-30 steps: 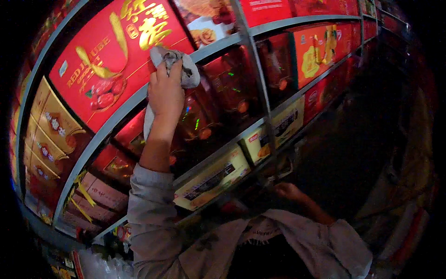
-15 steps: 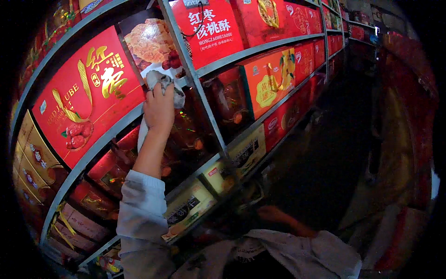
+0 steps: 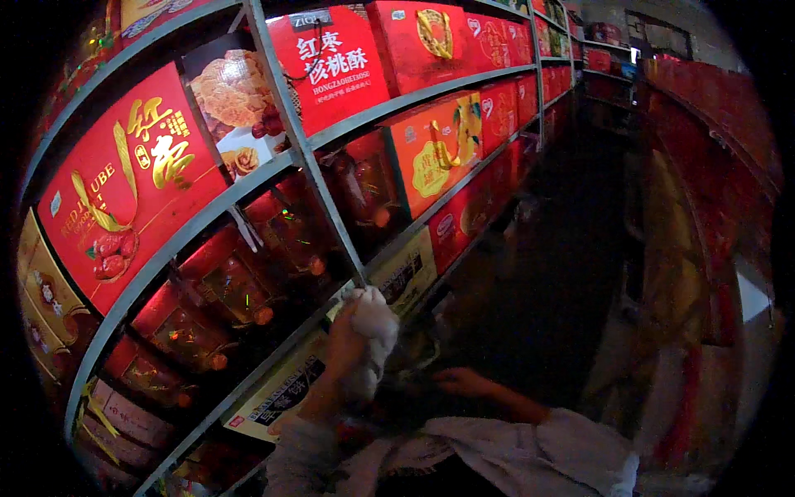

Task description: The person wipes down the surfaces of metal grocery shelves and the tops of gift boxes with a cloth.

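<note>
My left hand [image 3: 346, 344] grips a white cloth [image 3: 374, 325] and presses it against the grey metal shelf upright [image 3: 315, 178], low down where the upright meets a shelf rail [image 3: 248, 389]. My right hand [image 3: 460, 383] hangs lower and to the right, fingers loosely apart and holding nothing, near the bottom shelf. Red gift boxes [image 3: 124, 199] fill the shelves above and beside my left hand.
Long grey shelving runs off to the upper right, packed with red and orange boxes [image 3: 435, 149]. Dark glossy jars or packs [image 3: 290, 240] sit behind the upright. A narrow dim aisle [image 3: 571, 273] lies to the right, with more red boxes [image 3: 704, 108] on its far side.
My left hand has dropped with the cloth from the upper shelf rail down the upright to a lower rail. The view has swung toward the aisle.
</note>
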{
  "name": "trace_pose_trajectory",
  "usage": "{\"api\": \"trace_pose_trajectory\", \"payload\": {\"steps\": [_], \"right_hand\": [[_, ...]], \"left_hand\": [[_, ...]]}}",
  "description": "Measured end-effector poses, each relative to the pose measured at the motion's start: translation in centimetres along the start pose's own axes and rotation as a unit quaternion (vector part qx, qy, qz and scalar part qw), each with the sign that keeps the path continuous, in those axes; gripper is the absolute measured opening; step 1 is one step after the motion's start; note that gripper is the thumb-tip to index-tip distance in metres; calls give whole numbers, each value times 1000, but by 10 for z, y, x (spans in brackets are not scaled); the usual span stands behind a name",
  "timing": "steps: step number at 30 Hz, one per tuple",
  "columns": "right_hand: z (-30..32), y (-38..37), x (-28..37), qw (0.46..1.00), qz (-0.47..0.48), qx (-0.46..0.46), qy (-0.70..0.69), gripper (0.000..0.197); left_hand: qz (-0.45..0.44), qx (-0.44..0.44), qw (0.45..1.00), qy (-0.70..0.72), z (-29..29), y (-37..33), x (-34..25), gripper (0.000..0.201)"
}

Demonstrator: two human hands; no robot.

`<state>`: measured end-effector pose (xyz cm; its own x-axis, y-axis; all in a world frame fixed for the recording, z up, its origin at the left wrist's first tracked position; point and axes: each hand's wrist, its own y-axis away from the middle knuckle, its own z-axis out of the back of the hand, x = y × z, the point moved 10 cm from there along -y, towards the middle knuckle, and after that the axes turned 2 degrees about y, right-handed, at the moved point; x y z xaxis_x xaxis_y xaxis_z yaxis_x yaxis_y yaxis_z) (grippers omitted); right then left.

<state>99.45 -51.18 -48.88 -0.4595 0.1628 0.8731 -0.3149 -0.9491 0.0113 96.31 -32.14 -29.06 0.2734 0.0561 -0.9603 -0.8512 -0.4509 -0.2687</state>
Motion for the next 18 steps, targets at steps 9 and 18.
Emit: {"api": "trace_pose_trajectory", "payload": {"steps": [9,18], "right_hand": [[-47,-20,97,958,119,-23,-262,47],[-99,-61,116,934,16,-65,-352,36]], "left_hand": [[19,15,996,-89,5,109,46,36],[211,-117,967,85,74,232,-12,69]]}}
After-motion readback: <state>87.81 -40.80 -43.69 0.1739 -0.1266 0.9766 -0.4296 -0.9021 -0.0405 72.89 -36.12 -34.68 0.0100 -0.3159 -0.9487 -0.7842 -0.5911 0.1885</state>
